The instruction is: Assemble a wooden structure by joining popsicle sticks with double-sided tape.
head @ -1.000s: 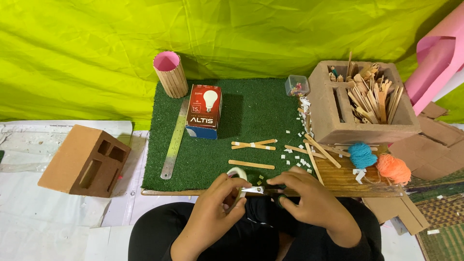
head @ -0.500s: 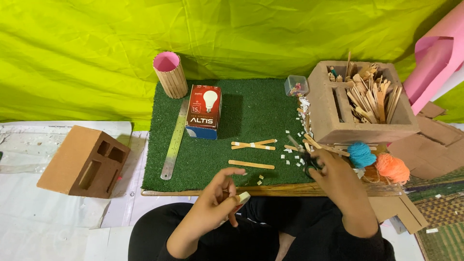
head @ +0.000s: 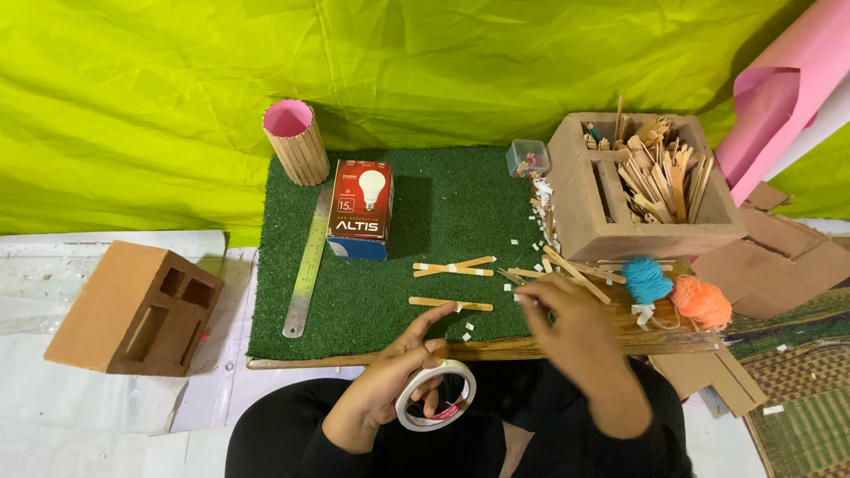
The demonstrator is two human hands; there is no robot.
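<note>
Left hand (head: 390, 389) low at near edge of table, fingers curled through and round white roll of clear adhesive tape (head: 436, 395); grip closed on roll, held upright over lap, probably to keep the free end within reach. Right hand (head: 567, 323) forward over near right edge of green artificial-grass mat (head: 390, 292), fingertips pinched together beside scattered flat wooden craft sticks (head: 567, 270); something small and pale at the tips, perhaps a tape scrap, too small to confirm. Grip drawn together, contents uncertain.

On mat: crossed pair of wooden sticks joined with white tape pieces (head: 453, 266), well ahead of left hand; single taped stick (head: 450, 304) just nearer. Small white tape scraps (head: 540, 208) strewn along right side of mat. Long steel ruler (head: 307, 263) laid along left side, clear of work area. Red-and-blue cardboard light-bulb box (head: 359, 210) beside ruler. Pink-lined cylindrical holder clad in wooden sticks (head: 296, 142) at far left corner. Small clear plastic container (head: 528, 158) at far right corner.

Hollow brown brick (head: 651, 190) right of mat, cavities serving as bin for spare sticks. Blue yarn ball (head: 647, 280) and orange yarn ball (head: 701, 302) side by side, touching, near right hand. Second hollow brown brick (head: 133, 305) lying apart on left. Rolled pink paper (head: 779, 97) at upper right; yellow-green cloth backdrop (head: 425, 71) behind.
</note>
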